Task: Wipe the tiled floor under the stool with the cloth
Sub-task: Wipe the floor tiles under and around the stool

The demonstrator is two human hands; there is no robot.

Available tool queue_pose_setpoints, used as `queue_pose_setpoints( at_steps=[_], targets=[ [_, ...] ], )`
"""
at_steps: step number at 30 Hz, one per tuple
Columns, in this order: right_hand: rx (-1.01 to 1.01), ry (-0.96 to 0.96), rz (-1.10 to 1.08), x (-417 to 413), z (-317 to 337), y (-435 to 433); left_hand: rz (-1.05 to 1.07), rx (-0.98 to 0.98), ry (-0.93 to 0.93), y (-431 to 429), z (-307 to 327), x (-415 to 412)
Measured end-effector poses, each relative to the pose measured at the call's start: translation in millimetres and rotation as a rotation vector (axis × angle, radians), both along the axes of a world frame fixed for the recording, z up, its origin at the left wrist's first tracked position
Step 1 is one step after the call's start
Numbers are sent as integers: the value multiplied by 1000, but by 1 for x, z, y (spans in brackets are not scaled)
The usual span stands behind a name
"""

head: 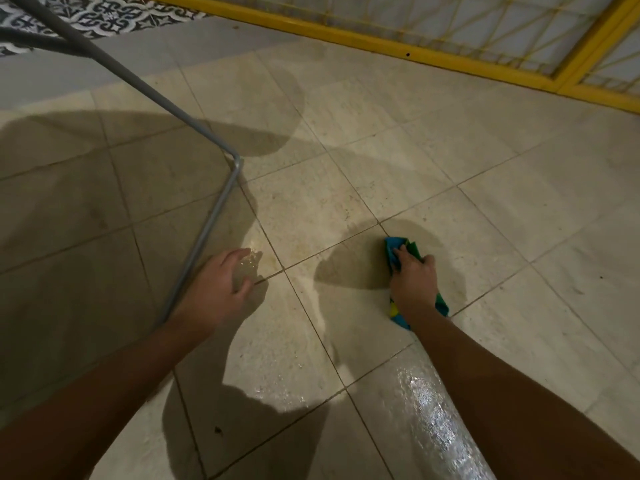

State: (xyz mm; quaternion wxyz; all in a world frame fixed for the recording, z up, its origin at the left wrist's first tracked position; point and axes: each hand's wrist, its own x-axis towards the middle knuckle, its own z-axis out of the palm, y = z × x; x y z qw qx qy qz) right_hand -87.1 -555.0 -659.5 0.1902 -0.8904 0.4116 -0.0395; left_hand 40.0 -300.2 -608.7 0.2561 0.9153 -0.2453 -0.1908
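A blue, green and yellow cloth (401, 249) lies on the beige tiled floor (346, 150), right of centre. My right hand (412, 277) presses down on it with fingers curled over its far end; the cloth's other end sticks out under my wrist. My left hand (223, 278) hovers or rests on the floor with relaxed fingers, holding nothing, right beside the grey metal stool frame (204, 233), whose bent tube runs from the upper left down to my left wrist. The stool's patterned seat (97, 15) shows at the top left.
A yellow metal frame with netting (485, 43) leans along the far right. A wet, shiny streak (429, 410) runs across the tiles near my right forearm. A small dark speck (218, 429) lies on the floor at lower left.
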Motion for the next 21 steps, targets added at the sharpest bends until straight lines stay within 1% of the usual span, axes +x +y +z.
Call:
queue_pose_setpoints(
  at_steps=[2, 4, 7, 10, 12, 14, 18, 21],
  targets=[
    [60, -32, 75, 23, 1, 20, 6, -3, -6, 2, 1, 1],
    [85, -72, 208, 33, 0, 52, 6, 4, -5, 2, 2, 1],
    [83, -178, 399, 20, -3, 90, -6, 21, -10, -2, 4, -2],
    [38, -227, 559, -7, -6, 95, -17, 56, -27, -7, 6, -4],
    [-19, -222, 600, -22, -13, 81, -14, 47, -22, -10, 8, -4],
    [-28, -228, 551, -30, -15, 62, -6, 36, -20, -12, 9, -3],
    [-88, -245, 334, -27, -13, 30, 21, 22, 19, -6, 9, -3],
    [-85, -161, 141, -13, -12, 19, 11, 5, 23, 1, 8, -4]
  ],
)
